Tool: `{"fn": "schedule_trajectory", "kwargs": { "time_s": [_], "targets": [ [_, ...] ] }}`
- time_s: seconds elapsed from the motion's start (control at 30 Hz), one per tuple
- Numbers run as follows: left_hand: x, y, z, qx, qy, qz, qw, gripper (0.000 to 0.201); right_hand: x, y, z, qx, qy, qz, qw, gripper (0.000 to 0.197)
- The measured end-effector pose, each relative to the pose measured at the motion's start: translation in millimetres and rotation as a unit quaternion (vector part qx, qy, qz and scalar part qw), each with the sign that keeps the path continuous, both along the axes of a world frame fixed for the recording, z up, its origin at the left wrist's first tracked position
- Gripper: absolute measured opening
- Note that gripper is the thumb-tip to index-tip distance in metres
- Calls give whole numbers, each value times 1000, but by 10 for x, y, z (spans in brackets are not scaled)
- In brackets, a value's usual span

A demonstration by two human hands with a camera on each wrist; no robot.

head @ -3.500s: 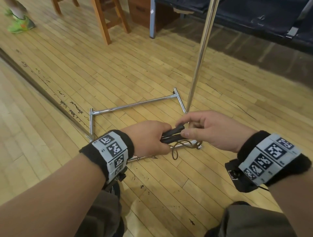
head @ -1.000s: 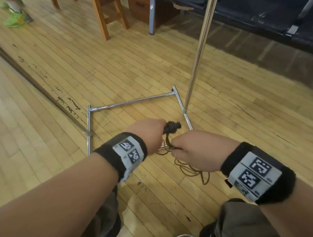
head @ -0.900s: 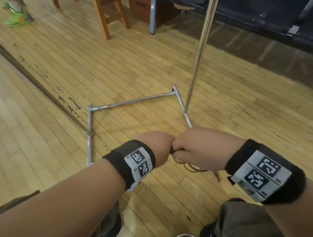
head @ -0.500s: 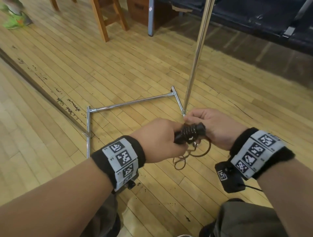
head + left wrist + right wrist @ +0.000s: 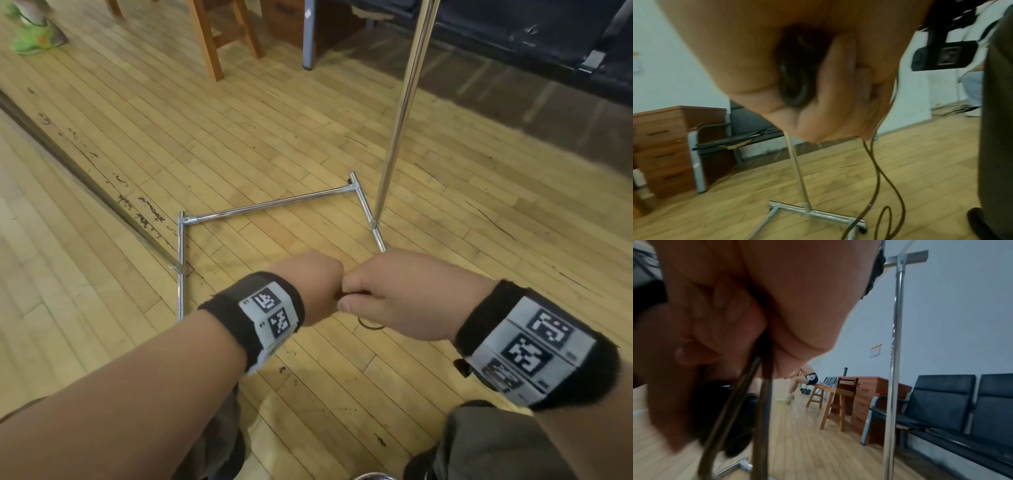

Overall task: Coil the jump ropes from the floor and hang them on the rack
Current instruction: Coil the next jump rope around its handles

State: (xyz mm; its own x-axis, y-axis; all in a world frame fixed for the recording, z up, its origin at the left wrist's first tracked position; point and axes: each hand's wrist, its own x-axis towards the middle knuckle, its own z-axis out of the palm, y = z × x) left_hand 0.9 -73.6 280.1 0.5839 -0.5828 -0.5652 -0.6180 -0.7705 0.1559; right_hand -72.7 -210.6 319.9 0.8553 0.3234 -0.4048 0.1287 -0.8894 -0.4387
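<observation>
From the head view: left hand (image 5: 310,286) and right hand (image 5: 390,294) knuckle to knuckle above the wooden floor (image 5: 308,130), just in front of the near edge of the rack (image 5: 397,137) base, both curled shut, with only a small loop of rope (image 5: 369,325) peeping out below the right. From the left wrist: fingers wrapped round the dark rope handles (image 5: 795,73), loose cord trailing straight down from the fist to the floor beside the rack's foot. From the right wrist: cord pinched between curled fingers (image 5: 719,331), strands running downward (blurred, so the number stays uncertain). Judged from this: slack below the grip, next turn best fed upward by the right hand; rack pole just beyond, right hand nearer.
</observation>
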Motion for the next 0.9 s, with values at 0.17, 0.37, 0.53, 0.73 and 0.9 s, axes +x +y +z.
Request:
{"fn": "schedule_trajectory", "kwargs": {
  "time_s": [0.17, 0.37, 0.53, 0.73, 0.9],
  "targets": [
    [-142, 13, 42, -81, 31, -62, 994, 27, 53, -365, 97, 139, -23, -140, 980, 25],
    [-129, 47, 170, -234, 77, 33, 968, 21, 101, -491, -236, 388, 72, -275, 877, 30],
    [142, 29, 176, -302, 42, 214, 928, 12, 132, -346, -423, 381, 101, -306, 867, 19],
    [198, -41, 90, -156, -91, 188, 965, 16, 132, -157, -329, 296, 71, -283, 910, 47],
    [-16, -96, -31, -175, -124, 137, 967, 35, 113, 30, -423, 300, 1, -375, 877, 83]
  ]
}}
